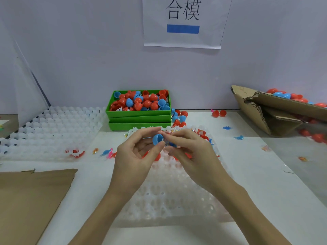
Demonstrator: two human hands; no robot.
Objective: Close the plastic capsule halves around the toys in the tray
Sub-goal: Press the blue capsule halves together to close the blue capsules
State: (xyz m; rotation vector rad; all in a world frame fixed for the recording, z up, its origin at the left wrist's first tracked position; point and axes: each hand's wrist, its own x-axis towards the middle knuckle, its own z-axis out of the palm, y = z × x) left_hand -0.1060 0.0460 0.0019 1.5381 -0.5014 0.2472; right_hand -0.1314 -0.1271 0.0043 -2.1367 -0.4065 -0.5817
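At the centre of the frame, your left hand [136, 152] is pinching a blue capsule half [158, 139] between thumb and fingers, its open mouth turned toward your right hand [190, 149]. Your right hand is curling its fingers around something small and dark blue (too hidden to name) just beside that half. Both hands are hovering over the clear tray [166, 195], which is lying below them toward the lower middle, with red capsule halves [203, 134] sitting in its far cells. Above the hands, a green bin [139, 114] is holding loose red and blue halves. A second clear tray [53, 128] is lying at the left, and a torn cardboard box [269, 110] is leaning at the right.
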